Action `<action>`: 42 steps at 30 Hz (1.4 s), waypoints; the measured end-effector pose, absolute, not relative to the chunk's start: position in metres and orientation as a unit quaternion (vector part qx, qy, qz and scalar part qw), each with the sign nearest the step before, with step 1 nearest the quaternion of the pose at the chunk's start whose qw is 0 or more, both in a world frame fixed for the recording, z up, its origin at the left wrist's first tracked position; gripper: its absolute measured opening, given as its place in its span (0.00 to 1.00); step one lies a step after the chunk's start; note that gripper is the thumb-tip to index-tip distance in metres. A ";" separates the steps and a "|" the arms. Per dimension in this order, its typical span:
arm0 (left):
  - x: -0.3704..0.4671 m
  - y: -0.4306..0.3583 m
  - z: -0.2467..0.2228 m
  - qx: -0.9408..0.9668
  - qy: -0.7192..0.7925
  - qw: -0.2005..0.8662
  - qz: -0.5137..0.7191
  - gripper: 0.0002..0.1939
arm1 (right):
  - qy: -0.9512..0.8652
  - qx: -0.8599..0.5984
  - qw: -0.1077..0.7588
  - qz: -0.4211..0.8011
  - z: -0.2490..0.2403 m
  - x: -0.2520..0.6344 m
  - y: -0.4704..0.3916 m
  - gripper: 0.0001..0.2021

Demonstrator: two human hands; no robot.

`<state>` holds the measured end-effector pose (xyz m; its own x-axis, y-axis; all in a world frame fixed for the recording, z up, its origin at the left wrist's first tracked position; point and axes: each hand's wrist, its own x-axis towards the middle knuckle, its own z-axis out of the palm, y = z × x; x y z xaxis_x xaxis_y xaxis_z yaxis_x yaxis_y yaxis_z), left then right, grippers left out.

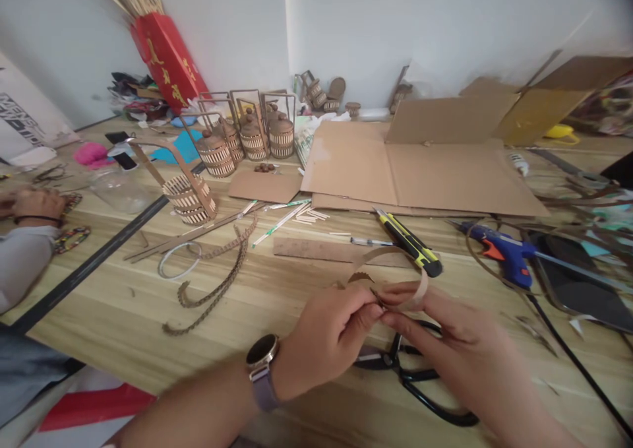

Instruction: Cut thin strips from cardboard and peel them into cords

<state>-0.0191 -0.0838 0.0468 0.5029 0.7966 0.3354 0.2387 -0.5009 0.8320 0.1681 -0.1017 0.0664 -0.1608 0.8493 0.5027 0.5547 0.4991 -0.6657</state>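
My left hand (336,329), with a watch on its wrist, pinches a thin curled bamboo strip (421,288) between thumb and fingers. My right hand (459,342) grips the same strip, its thumb almost meeting the left one. The strip bends into a loop above my fingers, and part of it is hidden by them. Black-handled scissors (438,412) lie on the table beneath my hands. Just beyond them are a yellow and black utility knife (408,240) and a flat brown strip of board (316,250). Braided strips (222,286) curl on the table to the left.
Small woven baskets with tall handles (254,138) stand at the back left, one lidless basket (188,197) nearer. Flattened cardboard (425,171) covers the back. A blue glue gun (509,253) with a cord lies right. Another person's hand (37,204) rests at far left.
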 end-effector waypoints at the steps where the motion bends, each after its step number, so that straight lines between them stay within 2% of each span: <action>1: -0.019 -0.083 0.046 0.789 0.325 0.358 0.378 0.17 | -0.740 -0.468 0.448 0.177 0.065 0.169 -0.102 0.03; 7: -0.017 -0.085 0.046 0.817 0.272 0.296 0.414 0.14 | -0.691 -0.474 0.502 0.212 0.057 0.165 -0.110 0.06; 12: -0.015 -0.091 0.049 0.822 0.250 0.281 0.428 0.09 | -0.674 -0.480 0.536 0.167 0.052 0.156 -0.119 0.07; 18: -0.015 -0.092 0.049 0.796 0.285 0.327 0.422 0.08 | -0.708 -0.484 0.507 0.085 0.046 0.157 -0.122 0.06; 23: -0.015 -0.089 0.045 0.785 0.296 0.372 0.398 0.16 | -0.740 -0.477 0.475 0.015 0.046 0.162 -0.123 0.04; 30: -0.016 -0.091 0.046 0.800 0.305 0.350 0.380 0.09 | -0.749 -0.467 0.469 0.023 0.048 0.161 -0.126 0.07; 42: -0.011 -0.094 0.048 0.806 0.345 0.314 0.365 0.09 | -0.764 -0.438 0.472 -0.030 0.050 0.156 -0.123 0.10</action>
<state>-0.0113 -0.0938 0.0479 0.4957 0.7850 0.3717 0.3271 -0.5652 0.7573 0.1557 -0.1233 0.0497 -0.1706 0.6407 0.7486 0.6975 0.6152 -0.3675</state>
